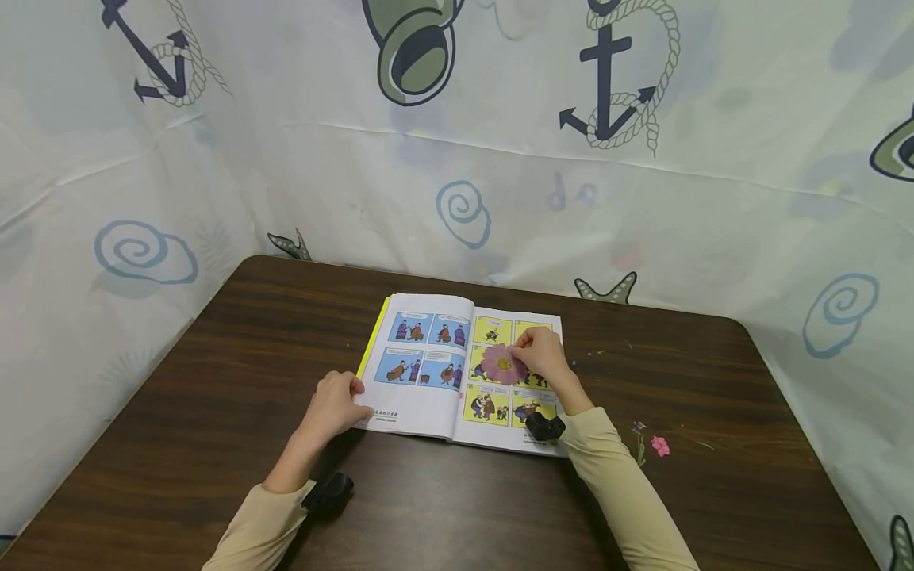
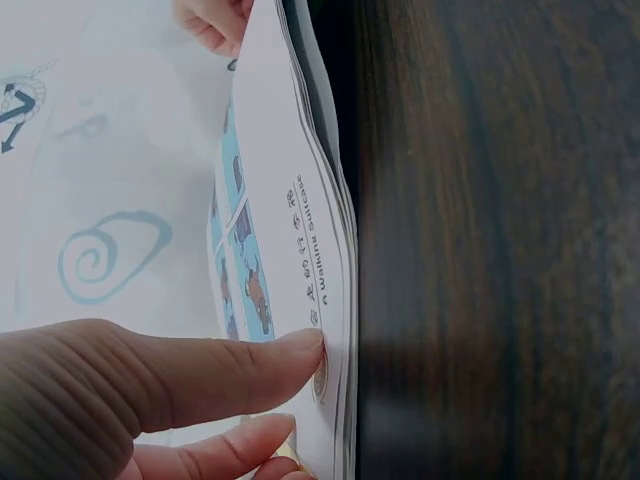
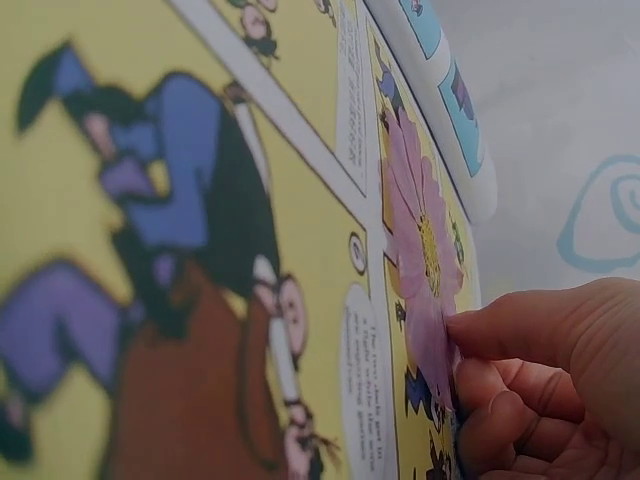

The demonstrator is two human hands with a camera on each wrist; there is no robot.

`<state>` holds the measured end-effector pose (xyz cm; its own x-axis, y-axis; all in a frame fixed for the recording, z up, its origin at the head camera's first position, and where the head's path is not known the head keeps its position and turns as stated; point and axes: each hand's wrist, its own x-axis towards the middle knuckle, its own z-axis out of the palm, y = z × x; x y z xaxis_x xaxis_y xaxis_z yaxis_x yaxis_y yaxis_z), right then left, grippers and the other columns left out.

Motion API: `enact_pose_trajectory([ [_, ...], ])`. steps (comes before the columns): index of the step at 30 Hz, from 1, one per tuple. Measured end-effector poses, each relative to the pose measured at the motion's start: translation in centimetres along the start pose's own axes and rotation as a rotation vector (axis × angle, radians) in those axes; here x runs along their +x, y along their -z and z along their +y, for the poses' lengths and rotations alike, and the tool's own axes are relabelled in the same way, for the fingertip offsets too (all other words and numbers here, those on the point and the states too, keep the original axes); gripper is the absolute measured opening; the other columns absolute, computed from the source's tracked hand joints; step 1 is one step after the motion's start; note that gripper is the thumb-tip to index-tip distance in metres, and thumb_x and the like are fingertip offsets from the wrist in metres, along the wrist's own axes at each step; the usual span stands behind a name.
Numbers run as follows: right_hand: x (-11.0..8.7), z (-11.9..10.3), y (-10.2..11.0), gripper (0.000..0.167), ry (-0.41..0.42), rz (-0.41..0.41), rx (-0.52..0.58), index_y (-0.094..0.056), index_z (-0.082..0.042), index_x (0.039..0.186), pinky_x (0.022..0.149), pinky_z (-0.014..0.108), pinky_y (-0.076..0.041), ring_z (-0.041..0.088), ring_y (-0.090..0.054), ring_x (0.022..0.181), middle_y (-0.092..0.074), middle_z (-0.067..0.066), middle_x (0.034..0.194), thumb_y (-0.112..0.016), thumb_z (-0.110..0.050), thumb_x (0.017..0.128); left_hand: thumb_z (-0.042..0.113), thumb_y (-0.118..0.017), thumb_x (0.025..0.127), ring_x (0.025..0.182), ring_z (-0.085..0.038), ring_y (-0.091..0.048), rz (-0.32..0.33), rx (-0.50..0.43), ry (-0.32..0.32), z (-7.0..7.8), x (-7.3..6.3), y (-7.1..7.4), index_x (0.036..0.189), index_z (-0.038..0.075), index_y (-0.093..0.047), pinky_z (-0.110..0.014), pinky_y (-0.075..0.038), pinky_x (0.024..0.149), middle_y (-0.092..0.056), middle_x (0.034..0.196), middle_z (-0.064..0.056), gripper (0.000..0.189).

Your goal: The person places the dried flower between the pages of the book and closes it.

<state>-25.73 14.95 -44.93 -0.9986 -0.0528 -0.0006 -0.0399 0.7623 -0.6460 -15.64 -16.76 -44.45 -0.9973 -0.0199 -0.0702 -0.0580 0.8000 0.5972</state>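
Note:
An open comic book [image 1: 421,408] lies on the table, blue panels on its left page and yellow panels on its right. My left hand [image 1: 333,408] holds the book's lower left corner. In the left wrist view the thumb [image 2: 235,375] lies on the page near the printed caption, with the other fingers curled at the edge. Over the right page is a large flat pink flower [image 1: 503,365] with a yellow centre. My right hand [image 1: 544,354] pinches one of its petals between thumb and forefinger, as the right wrist view shows close to the page.
Right of the book, a small bright pink flower [image 1: 660,446] and a thin stem with purplish bloom [image 1: 639,440] lie on the dark wooden table [image 1: 236,381]. Small bits are scattered beyond them. A patterned cloth [image 1: 343,174] hangs behind the table.

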Motion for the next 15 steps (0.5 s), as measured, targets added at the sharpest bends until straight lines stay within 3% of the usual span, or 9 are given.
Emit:
enact_pose_trajectory([
  [6, 0.0, 0.1, 0.1, 0.018, 0.003, -0.006, 0.013, -0.062, -0.002, 0.073, 0.048, 0.023, -0.037, 0.014, -0.048, 0.055, -0.057, 0.005, 0.063, -0.071, -0.015, 0.082, 0.009, -0.079, 0.067, 0.077, -0.031, -0.047, -0.002, -0.002, -0.009, 0.0, 0.0, 0.1, 0.085, -0.008, -0.059, -0.044, -0.043, 0.069, -0.051, 0.083, -0.018, 0.032],
  [15, -0.7, -0.6, 1.5, 0.013, 0.026, 0.007, 0.098, -0.063, 0.001, 0.081, 0.049, 0.024, -0.038, 0.015, -0.047, 0.057, -0.058, 0.008, 0.069, -0.063, -0.011, 0.085, 0.005, -0.077, 0.069, 0.071, -0.022, -0.046, 0.034, -0.112, -0.116, -0.2, 0.2, 0.2, 0.089, -0.005, -0.065, -0.032, -0.039, 0.063, -0.055, 0.082, -0.013, 0.026],
])
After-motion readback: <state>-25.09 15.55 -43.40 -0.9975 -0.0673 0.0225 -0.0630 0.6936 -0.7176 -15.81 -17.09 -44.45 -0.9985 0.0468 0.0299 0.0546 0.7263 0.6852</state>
